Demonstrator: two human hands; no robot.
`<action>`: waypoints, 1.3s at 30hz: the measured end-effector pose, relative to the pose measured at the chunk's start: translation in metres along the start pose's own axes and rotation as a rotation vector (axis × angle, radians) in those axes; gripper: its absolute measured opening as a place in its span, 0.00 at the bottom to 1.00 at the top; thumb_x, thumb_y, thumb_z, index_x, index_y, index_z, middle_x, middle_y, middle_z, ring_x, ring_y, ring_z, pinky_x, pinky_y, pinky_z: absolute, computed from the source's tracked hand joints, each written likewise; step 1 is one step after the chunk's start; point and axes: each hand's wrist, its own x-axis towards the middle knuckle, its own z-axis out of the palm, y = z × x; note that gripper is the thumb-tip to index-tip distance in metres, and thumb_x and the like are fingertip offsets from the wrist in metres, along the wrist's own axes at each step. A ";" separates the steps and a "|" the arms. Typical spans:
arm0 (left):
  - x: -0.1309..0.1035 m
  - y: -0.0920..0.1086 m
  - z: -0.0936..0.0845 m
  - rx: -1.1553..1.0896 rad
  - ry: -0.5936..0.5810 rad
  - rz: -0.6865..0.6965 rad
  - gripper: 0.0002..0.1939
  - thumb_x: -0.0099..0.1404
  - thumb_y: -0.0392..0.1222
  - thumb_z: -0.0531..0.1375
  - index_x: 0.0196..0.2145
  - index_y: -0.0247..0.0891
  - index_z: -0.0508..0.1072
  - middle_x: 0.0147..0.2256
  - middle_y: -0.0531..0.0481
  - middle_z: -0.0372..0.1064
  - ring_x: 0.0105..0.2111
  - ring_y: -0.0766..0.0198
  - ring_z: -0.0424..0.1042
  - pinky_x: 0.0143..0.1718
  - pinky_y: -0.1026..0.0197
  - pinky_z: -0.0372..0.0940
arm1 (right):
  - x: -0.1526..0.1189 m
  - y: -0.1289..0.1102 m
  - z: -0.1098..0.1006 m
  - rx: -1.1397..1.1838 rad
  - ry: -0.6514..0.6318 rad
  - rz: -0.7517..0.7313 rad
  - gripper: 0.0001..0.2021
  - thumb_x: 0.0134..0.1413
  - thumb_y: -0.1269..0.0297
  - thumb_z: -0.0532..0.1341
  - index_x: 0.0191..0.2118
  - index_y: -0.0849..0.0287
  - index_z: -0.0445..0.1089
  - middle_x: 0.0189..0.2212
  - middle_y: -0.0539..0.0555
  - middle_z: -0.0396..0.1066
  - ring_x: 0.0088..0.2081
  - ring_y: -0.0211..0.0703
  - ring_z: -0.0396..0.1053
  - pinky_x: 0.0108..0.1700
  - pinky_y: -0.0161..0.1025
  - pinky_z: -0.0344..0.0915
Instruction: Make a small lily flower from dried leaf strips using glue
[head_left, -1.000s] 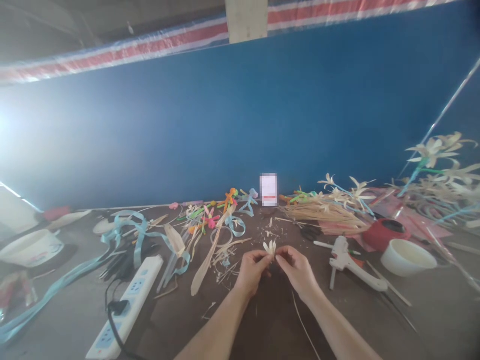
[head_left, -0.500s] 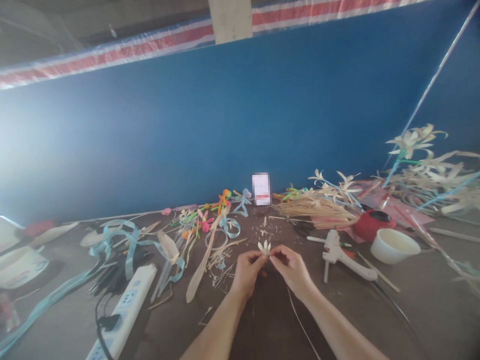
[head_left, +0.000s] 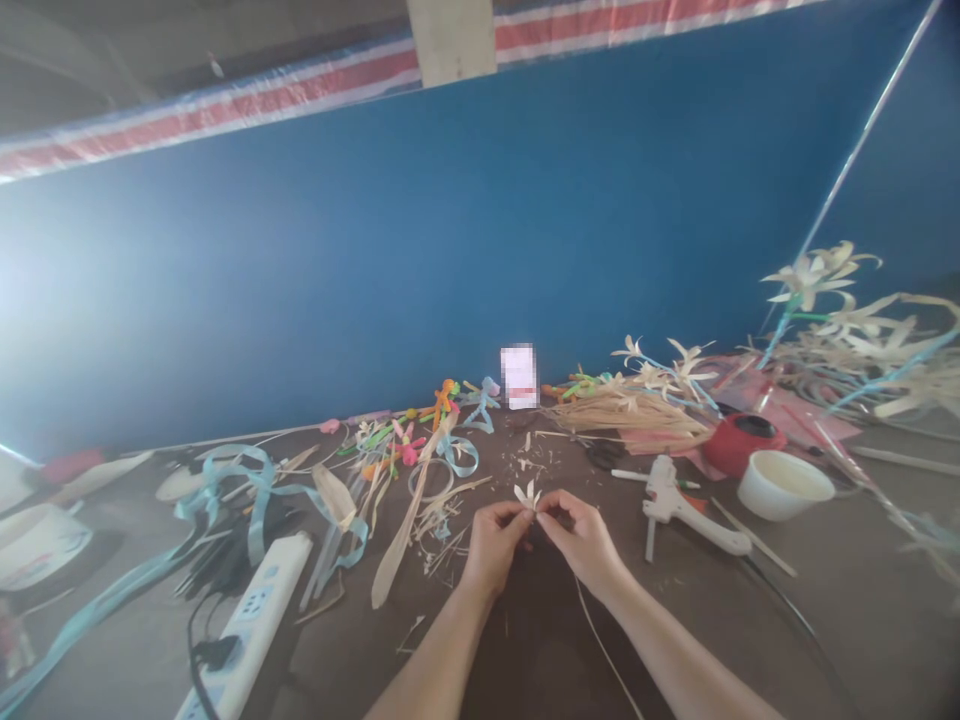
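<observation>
The person's left hand (head_left: 493, 545) is nearly closed, thumb and forefinger pinching the base of a small cream-white flower with narrow, pointed petals (head_left: 528, 494). The right hand (head_left: 583, 540) has its fingers curled in, with thumb and fingertip drawn together at the base's other side; the exact contact there is too small to make out. The flower sits between both sets of fingertips, just above the dark brown tabletop (head_left: 551, 650), petals upward, probably gripped low so that they stay uncrushed and in view. To the right, a white plastic glue gun (head_left: 686, 512) lies apart from the hands, its handle towards the person, seemingly for easy reach. Behind it stands a round white tub (head_left: 784, 487). Further back, a bundle of straw-coloured dry strips (head_left: 630, 420) lies lengthwise, perhaps to keep the strips together and the working spot uncluttered.
</observation>
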 end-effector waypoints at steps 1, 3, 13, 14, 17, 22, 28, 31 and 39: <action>0.000 0.001 0.000 0.017 0.001 0.017 0.12 0.51 0.45 0.59 0.26 0.31 0.72 0.20 0.52 0.62 0.18 0.72 0.59 0.18 0.68 0.59 | 0.000 -0.001 0.000 0.002 0.002 -0.004 0.04 0.47 0.66 0.55 0.28 0.59 0.64 0.23 0.50 0.66 0.27 0.38 0.64 0.29 0.33 0.60; -0.001 0.003 0.001 0.059 0.001 0.061 0.12 0.51 0.45 0.59 0.25 0.31 0.72 0.21 0.51 0.63 0.18 0.72 0.60 0.19 0.68 0.59 | 0.000 -0.002 0.000 0.000 0.010 -0.013 0.04 0.47 0.66 0.55 0.28 0.59 0.64 0.24 0.50 0.66 0.27 0.39 0.65 0.30 0.34 0.61; -0.006 0.010 0.001 0.264 0.058 0.243 0.08 0.54 0.40 0.56 0.24 0.34 0.72 0.23 0.51 0.63 0.22 0.68 0.62 0.23 0.68 0.58 | -0.004 -0.008 0.002 -0.005 0.096 -0.066 0.06 0.47 0.64 0.55 0.28 0.59 0.67 0.26 0.52 0.69 0.30 0.41 0.67 0.34 0.35 0.63; -0.006 0.012 0.001 0.287 0.061 0.267 0.08 0.54 0.40 0.56 0.24 0.35 0.73 0.23 0.51 0.64 0.23 0.68 0.63 0.24 0.68 0.58 | -0.005 -0.009 0.003 -0.002 0.102 -0.070 0.06 0.47 0.65 0.54 0.28 0.59 0.67 0.27 0.52 0.69 0.30 0.41 0.67 0.34 0.35 0.63; -0.008 0.016 0.002 0.346 0.080 0.323 0.08 0.55 0.39 0.55 0.25 0.35 0.73 0.25 0.49 0.66 0.26 0.66 0.64 0.28 0.67 0.58 | -0.007 -0.011 0.005 0.000 0.116 -0.081 0.07 0.48 0.65 0.53 0.29 0.58 0.68 0.27 0.53 0.69 0.30 0.41 0.67 0.33 0.35 0.64; -0.009 0.019 0.003 0.408 0.107 0.350 0.10 0.57 0.40 0.54 0.24 0.35 0.73 0.25 0.49 0.66 0.27 0.65 0.65 0.29 0.66 0.59 | -0.009 -0.010 0.010 0.012 0.126 -0.086 0.08 0.49 0.65 0.53 0.32 0.58 0.68 0.31 0.54 0.69 0.34 0.43 0.67 0.37 0.37 0.65; -0.011 0.022 0.004 0.420 0.111 0.379 0.10 0.57 0.40 0.54 0.25 0.36 0.74 0.26 0.48 0.68 0.28 0.64 0.65 0.30 0.65 0.59 | -0.010 -0.011 0.011 0.072 0.117 -0.066 0.08 0.48 0.65 0.53 0.33 0.58 0.68 0.33 0.55 0.69 0.35 0.43 0.67 0.37 0.37 0.65; -0.011 0.022 0.004 0.440 0.100 0.389 0.10 0.57 0.40 0.54 0.25 0.37 0.74 0.25 0.48 0.68 0.27 0.64 0.65 0.30 0.65 0.59 | -0.010 -0.012 0.010 0.090 0.102 -0.043 0.08 0.48 0.65 0.53 0.34 0.58 0.67 0.32 0.54 0.69 0.34 0.42 0.68 0.36 0.37 0.65; -0.013 0.021 0.006 0.499 0.088 0.433 0.11 0.57 0.40 0.54 0.23 0.38 0.74 0.25 0.48 0.67 0.26 0.64 0.66 0.29 0.65 0.59 | -0.009 -0.010 0.009 0.093 0.138 -0.031 0.07 0.48 0.64 0.54 0.30 0.59 0.67 0.30 0.54 0.69 0.32 0.41 0.68 0.34 0.35 0.65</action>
